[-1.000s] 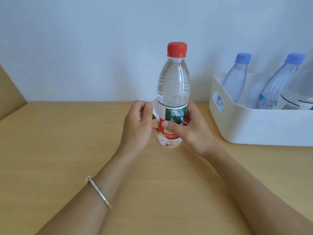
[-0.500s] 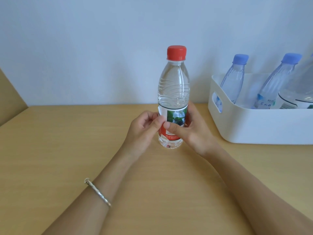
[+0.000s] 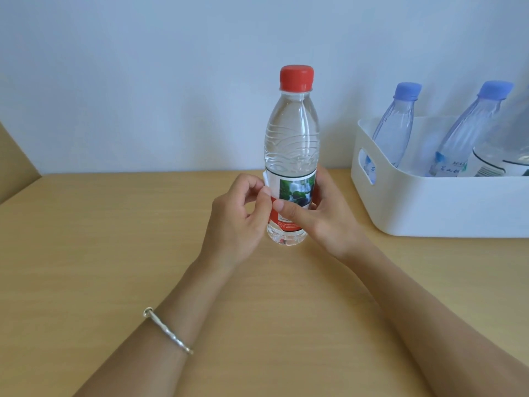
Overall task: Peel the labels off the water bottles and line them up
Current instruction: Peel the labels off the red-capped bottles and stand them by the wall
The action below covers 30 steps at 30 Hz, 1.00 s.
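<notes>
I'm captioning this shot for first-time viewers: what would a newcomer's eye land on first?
First, the red-capped water bottle, upright in the middle of the wooden table. The right hand grips it while the left hand pinches the loose edge of its label. Next, the white bin at the right, holding blue-capped bottles that lean inside it.

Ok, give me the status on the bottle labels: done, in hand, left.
Done: nothing yet; no stripped bottle stands on the table. In hand: the right hand holds the red-capped bottle upright while the left hand pinches a lifted edge of its label. Left: finish this peel, then the blue-capped bottles and a third bottle in the white bin, labels still on, and line all up.
</notes>
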Motion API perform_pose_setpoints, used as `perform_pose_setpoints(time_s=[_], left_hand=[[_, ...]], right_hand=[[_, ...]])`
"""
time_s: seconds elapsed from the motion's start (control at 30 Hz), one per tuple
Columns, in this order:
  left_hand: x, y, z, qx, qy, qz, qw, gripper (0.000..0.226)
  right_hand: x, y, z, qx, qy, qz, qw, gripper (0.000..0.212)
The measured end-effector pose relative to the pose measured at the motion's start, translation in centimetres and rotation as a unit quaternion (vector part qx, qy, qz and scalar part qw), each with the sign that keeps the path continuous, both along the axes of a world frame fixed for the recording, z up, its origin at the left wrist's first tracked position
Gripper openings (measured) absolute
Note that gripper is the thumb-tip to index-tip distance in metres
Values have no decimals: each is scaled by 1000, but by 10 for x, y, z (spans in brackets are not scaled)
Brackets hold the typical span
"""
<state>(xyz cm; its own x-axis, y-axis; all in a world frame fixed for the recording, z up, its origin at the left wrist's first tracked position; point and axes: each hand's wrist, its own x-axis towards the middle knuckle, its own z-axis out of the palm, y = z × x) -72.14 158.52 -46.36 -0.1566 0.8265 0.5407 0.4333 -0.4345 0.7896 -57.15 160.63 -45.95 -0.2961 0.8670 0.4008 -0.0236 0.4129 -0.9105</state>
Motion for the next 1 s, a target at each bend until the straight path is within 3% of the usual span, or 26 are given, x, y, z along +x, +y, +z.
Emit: perform_pose_setpoints(time_s=[0.13,0.3,0.43,0.6,0.77,1.0], left_hand=[[0,2,-1,-8,-16,17,1000,21],[2,8,-3,-83,-148,32,985,16],[3,11,-5,-107,-180,30,978,18],[2,7,-2,-159,-237,-84,955,28],[-1,4,-3,-152,-215,-109,959,24],[0,6,-7,-117,-165,-63,977,16]], right_hand=[[0,-1,1,3,2,5,1000,47],[-1,0,0,-7,8,6,1000,47],[0,-1,0,-5,4,-1,1000,47],[1,-1,0,-7,-11,-10,1000,50],[1,0,-1,-12,-9,-15,1000,54],[3,0,1,-15,-6,-5,1000,51]])
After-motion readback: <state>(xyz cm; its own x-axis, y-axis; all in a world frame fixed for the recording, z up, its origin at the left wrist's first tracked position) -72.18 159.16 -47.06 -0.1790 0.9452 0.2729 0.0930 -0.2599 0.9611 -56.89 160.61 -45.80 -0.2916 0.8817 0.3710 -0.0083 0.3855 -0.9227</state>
